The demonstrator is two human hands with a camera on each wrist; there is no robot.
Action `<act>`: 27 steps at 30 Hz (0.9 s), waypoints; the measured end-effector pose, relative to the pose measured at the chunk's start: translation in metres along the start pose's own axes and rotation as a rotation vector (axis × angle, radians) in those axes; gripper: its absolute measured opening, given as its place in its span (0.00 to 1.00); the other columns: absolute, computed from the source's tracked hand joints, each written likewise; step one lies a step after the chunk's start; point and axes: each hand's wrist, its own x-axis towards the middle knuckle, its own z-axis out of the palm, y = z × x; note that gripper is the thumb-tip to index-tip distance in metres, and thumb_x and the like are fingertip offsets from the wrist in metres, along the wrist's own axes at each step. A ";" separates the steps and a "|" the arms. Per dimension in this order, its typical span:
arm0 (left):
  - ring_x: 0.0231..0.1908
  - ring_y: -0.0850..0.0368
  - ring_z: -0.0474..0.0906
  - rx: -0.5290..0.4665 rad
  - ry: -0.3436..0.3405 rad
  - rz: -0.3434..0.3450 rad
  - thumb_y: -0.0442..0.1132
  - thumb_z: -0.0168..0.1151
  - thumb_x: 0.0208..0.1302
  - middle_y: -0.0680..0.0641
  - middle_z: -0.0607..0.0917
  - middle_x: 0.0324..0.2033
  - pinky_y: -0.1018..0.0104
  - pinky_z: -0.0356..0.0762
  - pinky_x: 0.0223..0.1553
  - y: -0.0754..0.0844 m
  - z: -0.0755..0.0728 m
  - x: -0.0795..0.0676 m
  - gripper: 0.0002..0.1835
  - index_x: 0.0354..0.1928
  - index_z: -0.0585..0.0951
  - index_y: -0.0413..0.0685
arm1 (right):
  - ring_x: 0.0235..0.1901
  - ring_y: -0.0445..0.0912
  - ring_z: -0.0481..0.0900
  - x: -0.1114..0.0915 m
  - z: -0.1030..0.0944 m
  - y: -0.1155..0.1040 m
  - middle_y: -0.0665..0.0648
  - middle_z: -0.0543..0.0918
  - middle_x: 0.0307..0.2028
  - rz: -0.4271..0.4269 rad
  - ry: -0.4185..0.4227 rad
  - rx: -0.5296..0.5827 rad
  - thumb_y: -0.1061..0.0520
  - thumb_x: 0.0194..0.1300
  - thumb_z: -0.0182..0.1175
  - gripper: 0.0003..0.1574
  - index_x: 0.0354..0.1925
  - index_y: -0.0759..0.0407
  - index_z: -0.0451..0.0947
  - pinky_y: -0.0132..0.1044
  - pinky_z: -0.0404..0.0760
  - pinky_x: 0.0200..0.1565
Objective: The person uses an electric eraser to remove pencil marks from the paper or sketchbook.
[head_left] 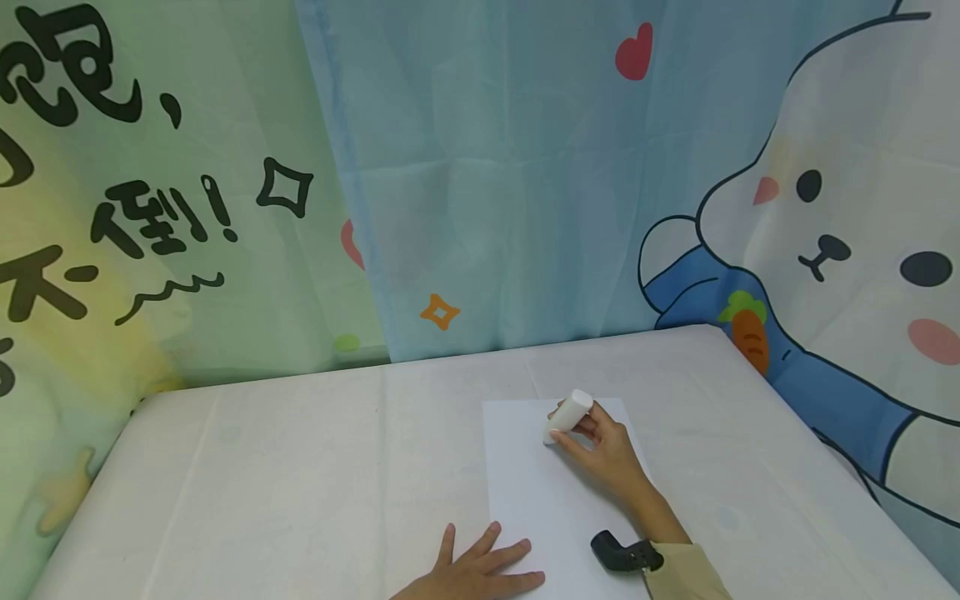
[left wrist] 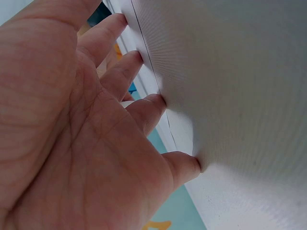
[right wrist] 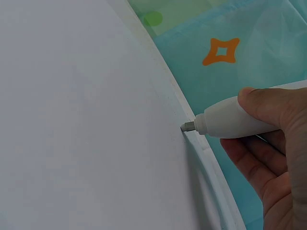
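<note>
My right hand [head_left: 607,454] grips a thick white pen-shaped tool [head_left: 567,415] with a tapered front end. In the right wrist view, the tool's narrow grey tip [right wrist: 189,126] meets the white sheet of paper [head_left: 528,475] near its far part. The thumb lies along the tool's side, with the other fingers curled behind it. At the sheet's lower left, my left hand [head_left: 480,573] has its fingers spread wide. Its fingertips press on the paper and over its left edge, as the left wrist view shows from the palm side.
A white-covered table [head_left: 300,483] carries the paper. Behind it hangs a printed cloth backdrop [head_left: 487,167], with a cartoon animal [head_left: 847,192] on the right. A black strapped device [head_left: 618,553] sits at the right wrist, by a beige sleeve [head_left: 686,571].
</note>
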 end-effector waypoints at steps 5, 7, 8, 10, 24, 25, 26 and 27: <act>0.75 0.48 0.47 -0.004 0.005 0.005 0.64 0.54 0.65 0.62 0.58 0.74 0.24 0.47 0.61 0.000 0.000 -0.001 0.32 0.71 0.64 0.77 | 0.43 0.27 0.79 0.000 0.000 0.000 0.72 0.83 0.38 0.004 -0.011 -0.002 0.82 0.46 0.66 0.27 0.47 0.78 0.72 0.20 0.76 0.45; 0.75 0.48 0.47 -0.010 0.004 0.003 0.64 0.54 0.65 0.62 0.58 0.74 0.25 0.46 0.61 0.000 0.000 -0.001 0.32 0.71 0.64 0.78 | 0.43 0.27 0.79 0.000 -0.001 0.000 0.72 0.83 0.38 0.006 -0.008 -0.008 0.82 0.45 0.67 0.27 0.47 0.78 0.73 0.20 0.76 0.45; 0.75 0.48 0.47 -0.008 0.003 0.003 0.64 0.54 0.65 0.62 0.58 0.74 0.25 0.46 0.61 0.000 0.000 -0.001 0.32 0.71 0.63 0.78 | 0.42 0.27 0.79 0.000 -0.001 0.000 0.72 0.83 0.38 0.007 -0.006 -0.013 0.82 0.45 0.67 0.28 0.47 0.78 0.73 0.19 0.76 0.45; 0.75 0.48 0.47 -0.005 0.004 0.003 0.64 0.54 0.65 0.62 0.58 0.74 0.25 0.47 0.61 -0.001 0.001 0.000 0.32 0.71 0.64 0.78 | 0.42 0.27 0.79 -0.001 -0.001 0.000 0.72 0.83 0.37 0.009 -0.002 -0.016 0.82 0.44 0.67 0.28 0.47 0.77 0.73 0.19 0.76 0.45; 0.75 0.49 0.46 -0.016 0.000 -0.006 0.64 0.55 0.64 0.63 0.58 0.74 0.25 0.46 0.62 0.000 0.001 0.000 0.32 0.71 0.64 0.79 | 0.41 0.27 0.80 0.000 -0.002 0.001 0.73 0.83 0.36 -0.043 -0.006 -0.009 0.84 0.41 0.67 0.30 0.46 0.78 0.73 0.20 0.76 0.44; 0.75 0.49 0.46 -0.016 -0.003 -0.006 0.64 0.55 0.64 0.63 0.57 0.74 0.25 0.46 0.62 0.000 0.001 0.000 0.32 0.71 0.64 0.79 | 0.41 0.27 0.80 0.000 -0.002 0.001 0.73 0.83 0.36 -0.038 -0.005 -0.012 0.84 0.41 0.67 0.30 0.46 0.78 0.73 0.20 0.76 0.44; 0.75 0.49 0.46 -0.015 -0.004 -0.004 0.64 0.54 0.64 0.63 0.57 0.74 0.25 0.46 0.62 0.000 0.001 0.000 0.32 0.71 0.63 0.78 | 0.41 0.27 0.80 0.000 -0.003 0.001 0.73 0.83 0.37 -0.031 -0.003 -0.012 0.84 0.42 0.67 0.30 0.46 0.78 0.73 0.20 0.76 0.44; 0.75 0.49 0.46 -0.014 -0.004 -0.001 0.65 0.54 0.64 0.63 0.57 0.74 0.25 0.46 0.62 0.000 0.001 0.000 0.32 0.71 0.63 0.78 | 0.42 0.27 0.79 0.000 -0.004 0.001 0.73 0.83 0.37 -0.020 -0.001 -0.007 0.83 0.42 0.67 0.30 0.47 0.79 0.72 0.20 0.76 0.44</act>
